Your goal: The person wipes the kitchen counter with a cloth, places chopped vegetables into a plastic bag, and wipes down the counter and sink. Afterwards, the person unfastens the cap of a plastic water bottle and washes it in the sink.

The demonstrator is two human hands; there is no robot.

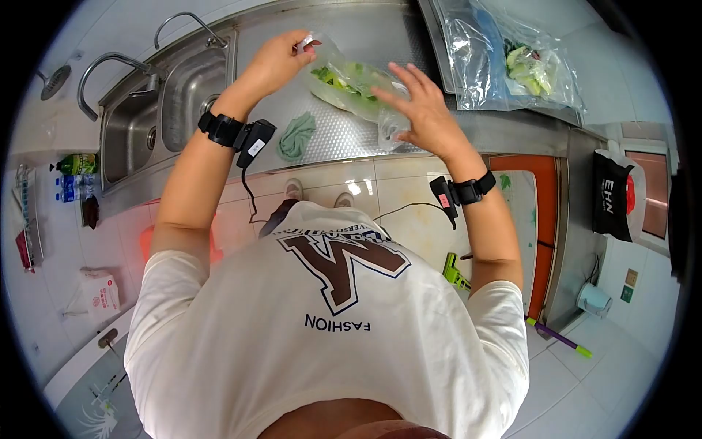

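A clear plastic bag (pixel 349 86) with green leafy vegetables inside lies on the textured steel counter (pixel 333 135). My left hand (pixel 287 60) pinches the bag's upper left end, its fingers closed on the plastic. At the bag's right side is my right hand (pixel 424 106), its fingers spread, the fingertips over or touching the plastic; it does not grip the bag. A folded green cloth (pixel 296 137) rests on the counter below the bag, nearer to me.
A double steel sink (pixel 191 99) with curved taps (pixel 110 57) is at the left. At the upper right lies a large clear bag (pixel 475 62) beside leafy vegetables in plastic (pixel 532 71). Below the counter's right part stands an orange-edged board (pixel 519 197).
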